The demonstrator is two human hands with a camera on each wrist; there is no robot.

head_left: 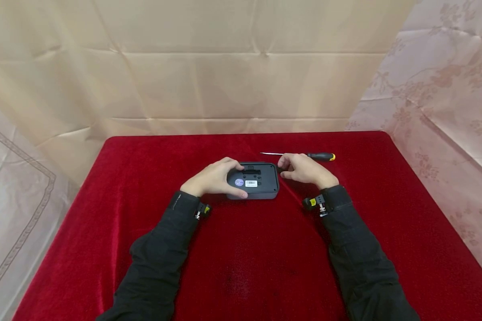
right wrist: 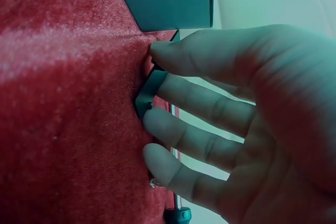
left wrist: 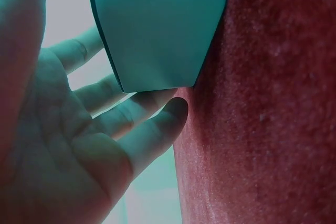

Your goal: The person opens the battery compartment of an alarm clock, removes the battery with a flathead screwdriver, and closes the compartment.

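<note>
The left hand (head_left: 213, 179) gripped the grey box (head_left: 254, 180) at the centre of the red desk (head_left: 144, 178); the right hand (head_left: 304, 170) pinched a small dark piece (right wrist: 149, 92) beside it, near a screwdriver (head_left: 305, 155).

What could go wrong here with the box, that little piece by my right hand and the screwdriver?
1. The small dark piece at the right hand could slip from the fingertips onto the red cloth and be hard to spot.
2. The screwdriver lies just behind that hand; a backward move might knock or roll it.
3. The left hand grips only one end of the dark box, so it may slide.
</note>
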